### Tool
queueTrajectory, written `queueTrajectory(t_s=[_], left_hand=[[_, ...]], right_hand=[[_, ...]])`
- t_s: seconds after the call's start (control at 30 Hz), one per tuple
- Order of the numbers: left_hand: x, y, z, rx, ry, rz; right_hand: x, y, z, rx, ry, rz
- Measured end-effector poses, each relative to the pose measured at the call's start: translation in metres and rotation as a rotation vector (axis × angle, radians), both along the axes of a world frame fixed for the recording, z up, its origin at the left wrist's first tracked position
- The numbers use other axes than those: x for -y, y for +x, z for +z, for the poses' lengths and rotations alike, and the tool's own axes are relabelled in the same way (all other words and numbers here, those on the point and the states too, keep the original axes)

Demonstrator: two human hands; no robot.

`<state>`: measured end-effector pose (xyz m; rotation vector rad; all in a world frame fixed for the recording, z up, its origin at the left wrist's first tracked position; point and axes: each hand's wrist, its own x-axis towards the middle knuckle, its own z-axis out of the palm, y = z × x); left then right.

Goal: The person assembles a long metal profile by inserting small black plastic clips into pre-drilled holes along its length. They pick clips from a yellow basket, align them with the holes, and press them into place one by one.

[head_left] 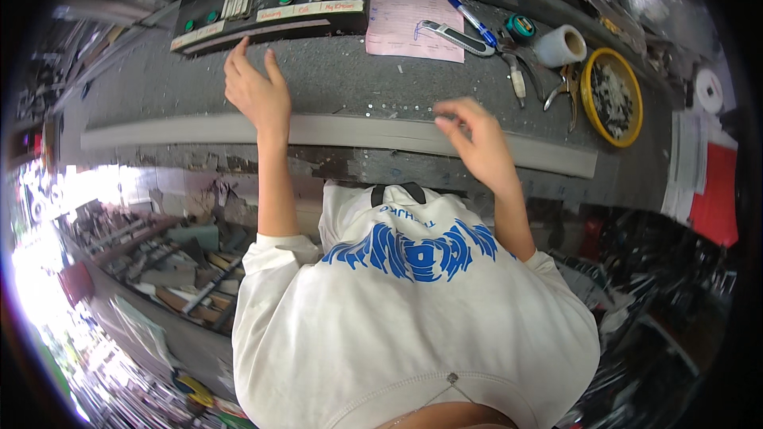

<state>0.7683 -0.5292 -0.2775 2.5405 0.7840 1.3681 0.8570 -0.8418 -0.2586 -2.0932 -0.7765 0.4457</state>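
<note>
A long, flat grey strip (358, 132) lies along the near edge of the dark work surface. My left hand (259, 94) is raised over the surface, its thumb and fingers apart and nothing in it. Its fingertips reach close to the front of a black control box (270, 35) with green and red push buttons. Over the right part of the strip hovers my right hand (478, 141), fingers loosely bent and thumb apart, with nothing visible in it. Whether it touches the strip I cannot tell. Several tiny pale bits (397, 107) lie just beyond the strip.
At the back, a pink paper (397, 28) on a clipboard carries a utility knife (457, 36) and a blue marker (474, 21). Farther right are a tape measure (520, 27), pliers (567, 95), a white roll (561, 46) and a yellow bowl (586, 103) of small parts.
</note>
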Motion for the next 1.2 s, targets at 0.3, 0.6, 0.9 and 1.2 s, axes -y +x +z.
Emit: queueTrajectory(t_s=[0.3,0.6,0.9,1.2], left_hand=[[0.030,-0.028,-0.036,-0.482,-0.780,-0.759],[0.042,-0.056,-0.065,-0.480,-0.264,-1.441],[0.045,-0.055,-0.100,-0.488,0.045,-1.436],[0.049,-0.048,-0.095,-0.381,-0.153,-1.404]], right_hand=[[-0.054,-0.138,-0.086,0.181,-0.349,-0.423],[-0.031,-0.180,-0.012,-0.489,1.222,-0.330],[0.006,-0.224,0.031,-0.184,1.178,0.134],[-0.046,-0.174,-0.049,-0.279,0.201,-0.839]])
